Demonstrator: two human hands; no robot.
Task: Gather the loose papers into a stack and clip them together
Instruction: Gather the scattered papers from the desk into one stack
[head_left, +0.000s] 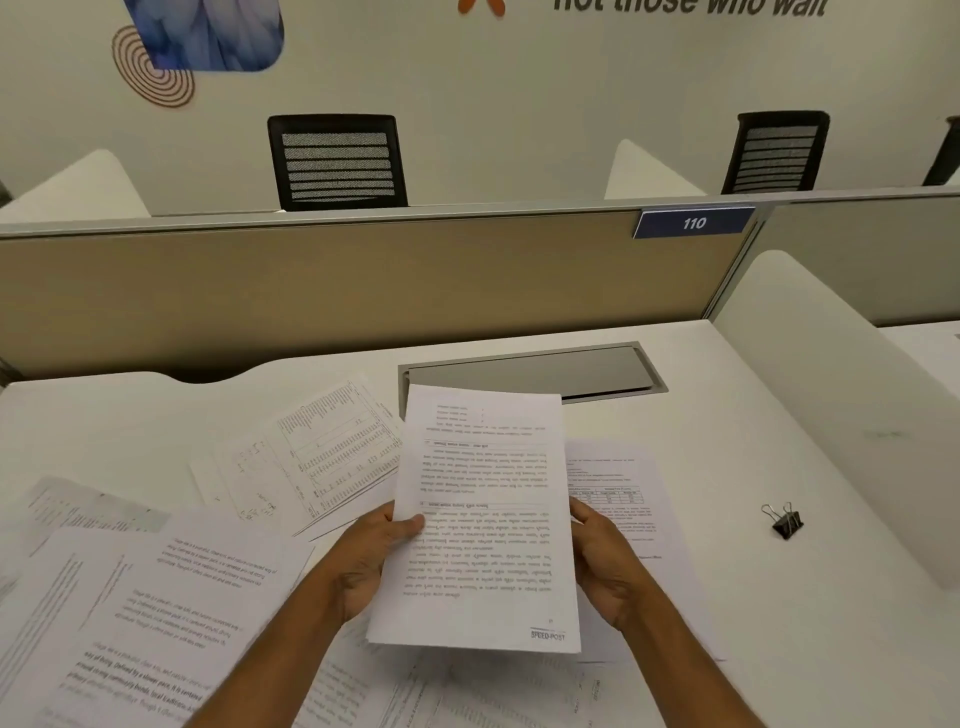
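Your left hand (371, 558) and right hand (602, 558) both gripping the printed sheets (480, 519) by their side edges, held above the white desk (727, 415), loose papers (156, 597) spread underneath, black binder clip (785, 521) lying well apart on your right
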